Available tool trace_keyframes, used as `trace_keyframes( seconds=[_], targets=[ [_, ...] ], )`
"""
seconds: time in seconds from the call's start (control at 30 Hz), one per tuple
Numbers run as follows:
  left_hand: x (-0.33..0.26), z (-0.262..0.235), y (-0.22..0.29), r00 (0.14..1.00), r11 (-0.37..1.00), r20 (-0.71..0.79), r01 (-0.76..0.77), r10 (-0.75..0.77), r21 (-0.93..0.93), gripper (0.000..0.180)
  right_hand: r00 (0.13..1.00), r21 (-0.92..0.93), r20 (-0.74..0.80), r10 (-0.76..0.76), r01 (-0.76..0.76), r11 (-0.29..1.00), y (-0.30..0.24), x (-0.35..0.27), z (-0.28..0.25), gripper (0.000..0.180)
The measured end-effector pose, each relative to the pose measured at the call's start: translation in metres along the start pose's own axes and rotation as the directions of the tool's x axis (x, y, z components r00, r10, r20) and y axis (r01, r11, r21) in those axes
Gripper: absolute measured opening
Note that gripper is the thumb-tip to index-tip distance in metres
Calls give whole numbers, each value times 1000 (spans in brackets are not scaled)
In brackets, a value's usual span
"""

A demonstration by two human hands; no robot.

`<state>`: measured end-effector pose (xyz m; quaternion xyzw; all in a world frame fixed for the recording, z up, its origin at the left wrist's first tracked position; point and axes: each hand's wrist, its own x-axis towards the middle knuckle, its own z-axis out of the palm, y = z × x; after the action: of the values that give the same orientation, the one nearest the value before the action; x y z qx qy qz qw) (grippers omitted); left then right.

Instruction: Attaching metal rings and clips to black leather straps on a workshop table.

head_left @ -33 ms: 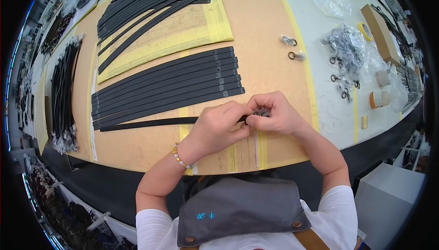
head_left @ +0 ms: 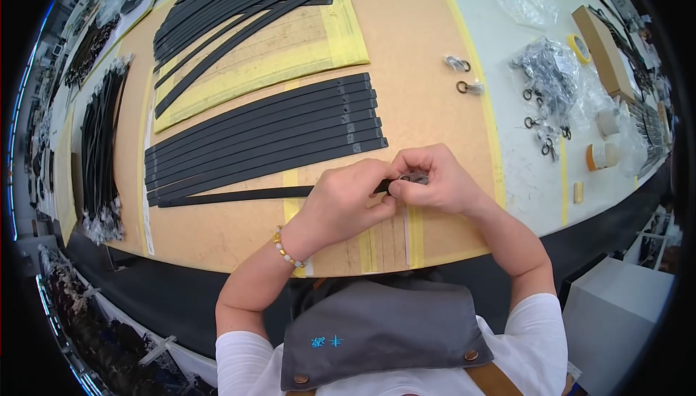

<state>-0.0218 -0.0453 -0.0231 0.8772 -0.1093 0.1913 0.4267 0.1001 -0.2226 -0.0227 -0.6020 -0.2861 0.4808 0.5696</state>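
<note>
- Black strap (head_left: 246, 195): laid along the near part of the desk (head_left: 420, 48), right end between left hand (head_left: 351, 197) and right hand (head_left: 431, 182).
- Small metal piece (head_left: 415, 177): at the strap end, partly hidden; cannot tell whether fastened to it.
- Left hand: closed narrowly over the strap, near its right end.
- Right hand: pinched around the metal piece.
- Possible fault: dropping of the metal piece, from a slipping right-hand pinch.
- Possible fault: twisting of the strap end, from uneven left-hand pressure.
- Row of straps (head_left: 264, 124): just beyond; possible disarray from a sideways swing of the held strap's left end.
- Wrapped ring pieces (head_left: 475, 89): farther right, well apart from both hands.
</note>
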Motion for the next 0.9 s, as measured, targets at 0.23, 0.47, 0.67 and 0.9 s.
trace_keyframes(
  seconds=[0.23,0.47,0.67,0.9],
  targets=[
    [7,-10,1,965,967,98,250,-244,-57,26,992,46,-33,124,-122,991,0,3,-11,18],
    [11,-19,8,903,885,216,415,-371,-213,19,995,108,63,74,-81,991,0,0,-15,17],
    [6,-20,1,855,748,279,518,-438,-415,11,991,135,133,34,-53,989,2,0,-16,16],
    [7,-20,3,845,756,287,533,-451,-380,5,989,144,147,32,-54,988,0,-1,-14,16]
  ],
)
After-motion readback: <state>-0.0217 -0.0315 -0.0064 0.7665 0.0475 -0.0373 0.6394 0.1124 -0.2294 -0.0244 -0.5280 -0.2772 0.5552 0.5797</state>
